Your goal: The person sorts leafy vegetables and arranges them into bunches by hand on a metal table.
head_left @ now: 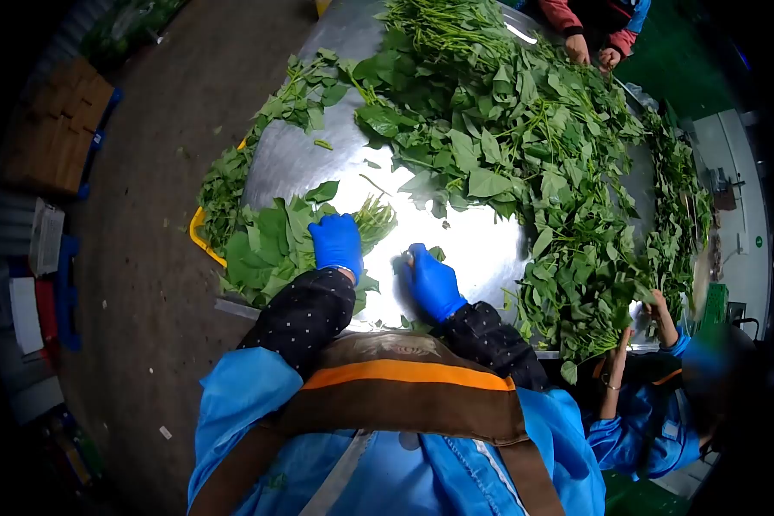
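My left hand [337, 244], in a blue glove, is closed on a bunch of leafy greens [271, 244]; the leaves fan out to its left and the pale stems stick out on its right. My right hand [434, 283], also gloved in blue, is closed a little to the right of those stems, over the bare shiny metal table [482, 249]. A small piece of leaf shows just behind its fingers. Whatever its fingertips pinch, if anything, is too small to make out.
A large heap of greens [525, 155] covers the table's middle and right. A yellow basket rim [199, 236] shows at the left edge. One co-worker's hands [592, 53] are at the far right; another's [641, 331] hold greens at the near right.
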Demonstrator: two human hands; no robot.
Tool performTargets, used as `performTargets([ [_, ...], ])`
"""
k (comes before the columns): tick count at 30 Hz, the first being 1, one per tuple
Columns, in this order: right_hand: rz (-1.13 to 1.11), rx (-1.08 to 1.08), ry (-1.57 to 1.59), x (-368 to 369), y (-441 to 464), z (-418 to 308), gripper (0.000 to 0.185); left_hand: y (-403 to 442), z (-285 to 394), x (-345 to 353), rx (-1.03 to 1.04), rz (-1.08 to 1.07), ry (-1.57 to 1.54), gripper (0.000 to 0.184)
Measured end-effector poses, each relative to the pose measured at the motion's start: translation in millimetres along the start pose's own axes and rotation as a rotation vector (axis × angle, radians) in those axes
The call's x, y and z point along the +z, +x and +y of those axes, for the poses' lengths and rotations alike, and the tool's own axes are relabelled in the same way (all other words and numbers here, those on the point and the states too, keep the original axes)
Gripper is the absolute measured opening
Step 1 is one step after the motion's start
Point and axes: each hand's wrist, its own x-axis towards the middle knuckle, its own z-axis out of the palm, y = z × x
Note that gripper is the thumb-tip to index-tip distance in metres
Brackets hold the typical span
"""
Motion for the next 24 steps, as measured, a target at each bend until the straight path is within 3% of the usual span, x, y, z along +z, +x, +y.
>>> performTargets([
  [3,-0.028,-0.004,-0.081,6,13,-2,0.007,2,4,12,-0.010,0.045,0.035,0.032],
  [4,-0.063,0.053,-0.174,14,21,1,0.012,2,6,16,-0.015,0.066,0.050,0.032],
  [7,-0.004,-0.090,-0.172,75,54,39,0.019,1,5,11,0.006,0.098,0.064,0.009],
  [10,0.070,-0.040,-0.138,83,52,38,0.017,6,3,11,-0.014,0.054,-0.006,0.008],
  [11,0.124,-0.125,-0.183,86,37,50,0.018,8,1,7,-0.025,0.033,-0.033,0.008],
  [13,0.008,-0.272,-0.087,54,-8,59,0.024,15,1,12,-0.089,0.034,-0.059,0.008],
  [14,-0.214,0.098,-0.060,22,-23,36,0.026,15,1,9,-0.101,0.022,-0.071,0.008],
  [15,-0.451,0.133,-0.257,-9,-34,19,0.023,14,1,8,-0.110,0.005,-0.080,0.008],
  [16,-0.339,0.153,-0.080,-4,-53,35,0.023,13,2,10,-0.106,0.038,-0.062,0.009],
  [20,-0.093,0.197,0.029,-20,-76,52,0.025,14,-8,-7,-0.049,-0.099,-0.183,0.020],
  [21,0.014,0.122,0.088,-22,-75,51,0.022,18,-20,-6,-0.027,-0.242,-0.412,0.034],
  [23,0.241,-0.021,0.199,-27,-64,45,0.023,12,-38,-45,0.200,-0.508,-0.728,0.041],
  [24,0.333,-0.152,0.187,-33,-55,33,0.023,12,-41,-29,0.185,-0.713,-1.139,0.039],
])
